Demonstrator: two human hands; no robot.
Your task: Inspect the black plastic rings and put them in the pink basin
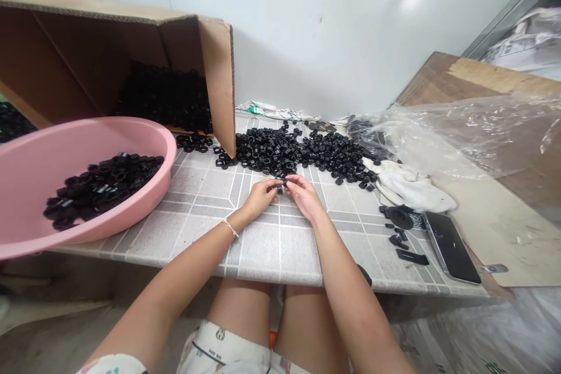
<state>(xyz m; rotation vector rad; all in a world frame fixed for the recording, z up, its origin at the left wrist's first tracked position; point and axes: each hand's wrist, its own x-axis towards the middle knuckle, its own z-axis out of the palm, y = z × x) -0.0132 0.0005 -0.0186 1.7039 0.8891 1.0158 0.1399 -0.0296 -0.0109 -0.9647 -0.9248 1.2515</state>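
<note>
Tiled countertop (280,245), grey with white grout lines, set against a white wall (333,29). Contents, left to right:

Pink plastic basin (83,158), at the counter's left end, holding a heap of black hex nuts (99,190).

Cardboard box (87,52), lying on its side behind the basin, open end toward the person, with a dense mass of matching nuts (164,99) inside.

Loose pile of nuts (293,152), spread over the tiles just right of the box's flap.

Left hand (262,198), wearing a thin bracelet (230,228) at the wrist, and right hand (304,198): both held narrow, close together at mid-counter, just in front of the pile. A single black hex nut (279,189) is pinched at the fingertips between them, above the tile.

White cloth (407,187), crumpled at the pile's right edge, nearest the right hand among the items on that side.

Black moulded pieces (401,219), scattered just below the cloth.

Smartphone (451,247), dark screen, silver edge, lying beside those pieces.

Clear plastic sheeting (460,134), bunched over a wooden board (451,79) at the far right.
</note>
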